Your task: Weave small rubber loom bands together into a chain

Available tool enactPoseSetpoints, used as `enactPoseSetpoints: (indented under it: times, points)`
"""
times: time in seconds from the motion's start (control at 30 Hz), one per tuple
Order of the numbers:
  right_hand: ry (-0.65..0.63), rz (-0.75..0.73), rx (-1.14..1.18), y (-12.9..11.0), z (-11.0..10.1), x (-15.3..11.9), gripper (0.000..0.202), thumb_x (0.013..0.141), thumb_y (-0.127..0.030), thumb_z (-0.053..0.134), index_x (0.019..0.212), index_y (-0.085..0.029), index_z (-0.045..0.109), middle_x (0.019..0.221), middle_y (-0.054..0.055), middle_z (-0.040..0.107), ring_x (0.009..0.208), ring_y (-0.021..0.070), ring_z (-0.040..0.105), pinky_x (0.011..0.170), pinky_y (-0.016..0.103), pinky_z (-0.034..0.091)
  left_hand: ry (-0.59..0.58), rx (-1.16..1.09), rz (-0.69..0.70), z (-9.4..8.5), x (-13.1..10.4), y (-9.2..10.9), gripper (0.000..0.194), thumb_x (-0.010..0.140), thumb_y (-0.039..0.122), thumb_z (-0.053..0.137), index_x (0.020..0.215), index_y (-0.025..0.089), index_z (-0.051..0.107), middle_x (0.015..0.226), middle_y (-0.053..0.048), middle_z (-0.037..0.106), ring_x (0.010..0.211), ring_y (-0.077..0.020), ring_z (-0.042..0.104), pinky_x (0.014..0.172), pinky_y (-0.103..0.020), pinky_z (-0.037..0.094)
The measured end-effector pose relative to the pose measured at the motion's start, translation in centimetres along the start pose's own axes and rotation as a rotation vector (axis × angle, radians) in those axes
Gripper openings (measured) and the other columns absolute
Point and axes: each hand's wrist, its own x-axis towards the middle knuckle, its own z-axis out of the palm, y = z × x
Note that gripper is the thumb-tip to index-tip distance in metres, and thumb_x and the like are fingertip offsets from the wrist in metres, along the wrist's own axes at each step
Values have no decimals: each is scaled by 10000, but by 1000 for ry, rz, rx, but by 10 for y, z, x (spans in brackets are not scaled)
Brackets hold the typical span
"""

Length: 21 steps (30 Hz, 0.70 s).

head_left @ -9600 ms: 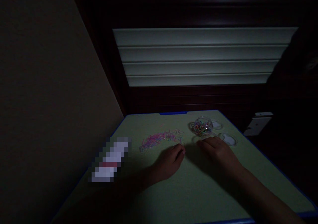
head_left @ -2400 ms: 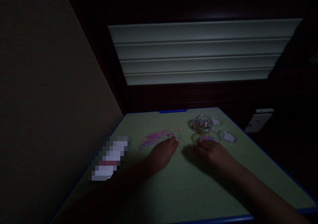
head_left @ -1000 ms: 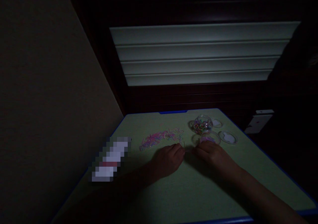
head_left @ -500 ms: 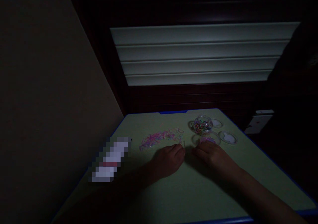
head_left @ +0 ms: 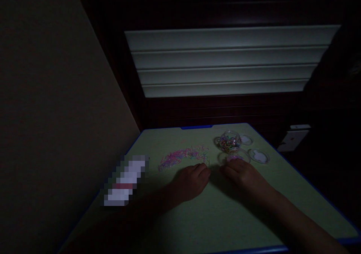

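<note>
My left hand (head_left: 194, 180) rests low over the table with its fingers curled together, beside the right end of a loose pile of thin pink and multicoloured bands (head_left: 177, 157). What its fingertips hold, if anything, is too dark and small to make out. Just to the right, my right hand (head_left: 239, 173) is closed too, its fingertips in front of a round clear tub (head_left: 248, 156) with pinkish pieces (head_left: 235, 157) in it. Whatever lies between those fingers is hidden.
A clear jar (head_left: 229, 141) of colourful bands stands behind the tub. Two round lids (head_left: 259, 156) lie to its right. At the table's left edge is a blurred-out white item (head_left: 126, 180). The pale green table (head_left: 214, 224) has blue edging; a wall rises at left.
My right hand has shifted slightly to the right, away from my left hand. The left hand stays almost where it was, and the pile looks unchanged.
</note>
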Motion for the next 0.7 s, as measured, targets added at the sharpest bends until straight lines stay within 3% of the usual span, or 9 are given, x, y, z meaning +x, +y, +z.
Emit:
enactPoseSetpoints:
  times: [0.17,0.37,0.7]
  points:
    - [75,160,-119,11,-6,-4,136,841,-124,472,861,-149,604,755,67,592,693,179,495,651,288,329,15,3,3,3,-2,-1,191,914,176,319,928,152,508,843,-43,547,785,-155,539,677,-287,465]
    - [18,432,-305,18,-15,-6,134,818,-129,470,824,-161,600,736,84,609,657,193,522,624,293,317,11,-2,-2,1,-2,-2,210,916,184,302,908,158,510,818,-44,542,758,-141,536,658,-271,460]
    - [7,460,-337,19,-12,-8,138,790,-110,471,738,-170,583,696,87,612,639,188,535,611,293,332,-1,-1,19,-1,-1,-2,184,908,177,322,886,157,503,811,-36,531,750,-146,519,649,-273,444]
